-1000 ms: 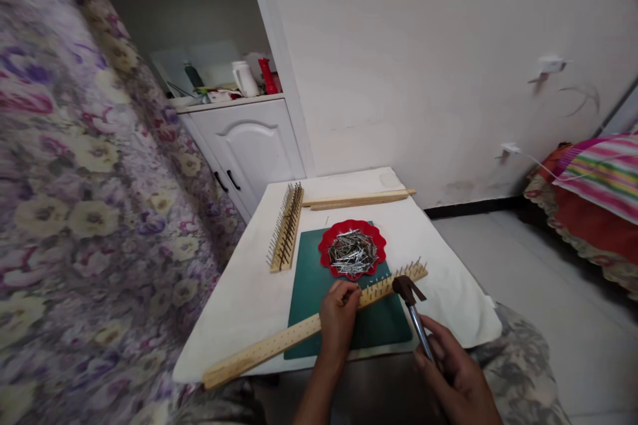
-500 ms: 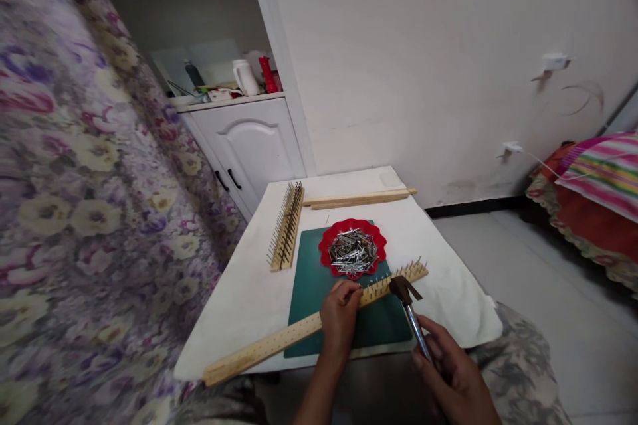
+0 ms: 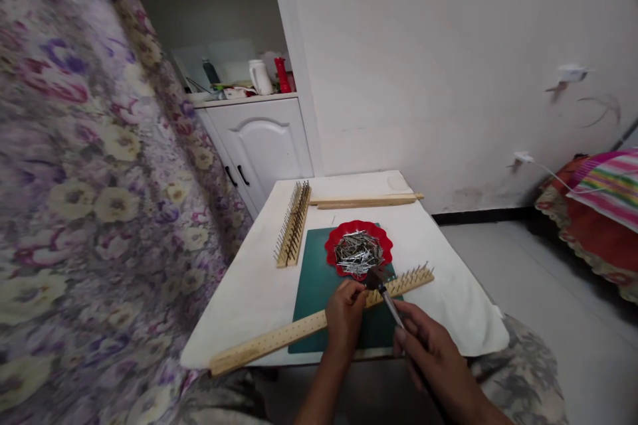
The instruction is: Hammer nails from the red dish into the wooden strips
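Observation:
A long wooden strip (image 3: pixel 269 341) lies slantwise over a green cutting mat (image 3: pixel 313 272); rows of small holes mark its left part and upright nails (image 3: pixel 416 273) stand in its right part. My left hand (image 3: pixel 343 315) rests on the strip, thumb and forefinger pinched around a nail that the fingers mostly hide. In my right hand (image 3: pixel 428 345) is a claw hammer (image 3: pixel 391 305), gripped by its handle. The hammer's head is slightly blurred and sits just right of my left fingertips, over the strip. Behind both hands, a red scalloped bowl (image 3: pixel 331 252) holds a heap of loose nails (image 3: pixel 359 252).
At the table's back left lies a board full of nails (image 3: pixel 293 226). Plain wooden strips (image 3: pixel 369 201) lie along the back. A white cloth (image 3: pixel 239 305) covers the table. A floral curtain (image 3: pixel 100 212) hangs at left, beside a white cabinet (image 3: pixel 269 139).
The hammer head has moved left, close to my left fingertips, with my right hand following. My left hand keeps its pinch on the strip. The whole view has shifted slightly.

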Demonstrator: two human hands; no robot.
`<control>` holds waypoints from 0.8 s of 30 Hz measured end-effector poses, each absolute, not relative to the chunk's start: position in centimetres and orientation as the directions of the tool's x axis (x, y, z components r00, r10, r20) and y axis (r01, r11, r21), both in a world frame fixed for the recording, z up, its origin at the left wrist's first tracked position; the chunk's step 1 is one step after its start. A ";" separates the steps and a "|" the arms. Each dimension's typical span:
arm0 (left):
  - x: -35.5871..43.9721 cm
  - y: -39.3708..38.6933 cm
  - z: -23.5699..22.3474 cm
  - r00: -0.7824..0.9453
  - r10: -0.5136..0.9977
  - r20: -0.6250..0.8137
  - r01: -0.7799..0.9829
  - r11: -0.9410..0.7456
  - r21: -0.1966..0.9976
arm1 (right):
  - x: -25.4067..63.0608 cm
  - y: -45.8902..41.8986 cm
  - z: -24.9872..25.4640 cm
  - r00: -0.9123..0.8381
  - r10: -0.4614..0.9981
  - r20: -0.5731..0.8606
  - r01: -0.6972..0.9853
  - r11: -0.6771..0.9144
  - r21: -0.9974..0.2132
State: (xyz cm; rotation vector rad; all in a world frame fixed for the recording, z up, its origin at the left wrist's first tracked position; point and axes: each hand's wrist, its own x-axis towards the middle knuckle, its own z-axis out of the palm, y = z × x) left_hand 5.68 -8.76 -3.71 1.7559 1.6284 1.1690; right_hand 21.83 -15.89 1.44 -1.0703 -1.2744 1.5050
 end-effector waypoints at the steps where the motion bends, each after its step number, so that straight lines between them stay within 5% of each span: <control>1: 5.7 -8.8 -3.7 -0.067 0.962 0.266 0.562 -0.184 0.807 | 21.6 -15.7 1.4 -0.255 0.964 -0.076 -0.066 -0.096 -0.993; 24: 5.7 -8.7 -4.1 -0.076 0.967 0.241 0.587 -0.152 0.795 | 22.1 -15.4 1.2 -0.281 0.959 0.039 0.129 0.078 -0.989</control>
